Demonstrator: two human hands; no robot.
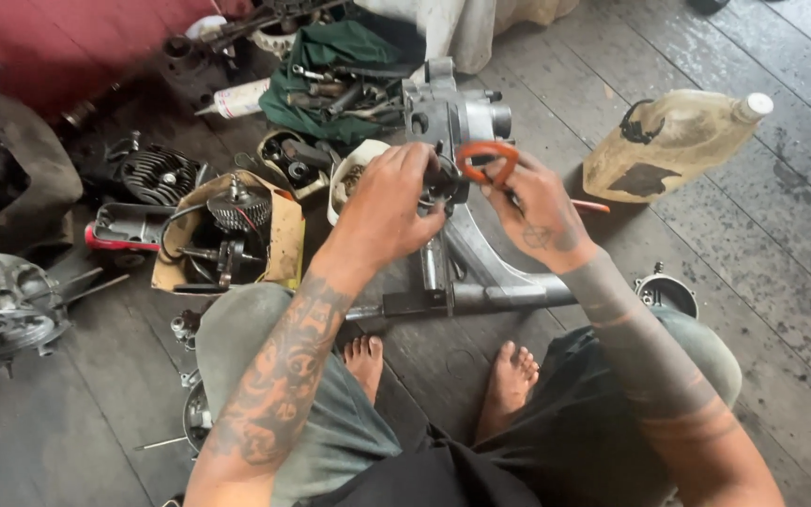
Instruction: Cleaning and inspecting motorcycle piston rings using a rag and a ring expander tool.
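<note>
Right hand (539, 218) is closed on the orange-handled pliers (487, 161), tips hidden at the engine casing (452, 122). Left hand (389, 208) is clamped around a dark round part (443, 188) on that casing, directly beside the tool. Casing stands on the plank floor (762, 253), just beyond the bare feet. Risk, in my judgement: pliers slipping off the fitting would strike the left fingers. An oily jug (670, 141) lies right of the grip; loose parts on cardboard (283, 239) lie left.

At twelve o'clock the engine casing (452, 117) is dull grey cast metal; at two, a grimy, matt plastic jug (664, 141); the floor (781, 272) is rough, worn wood.
</note>
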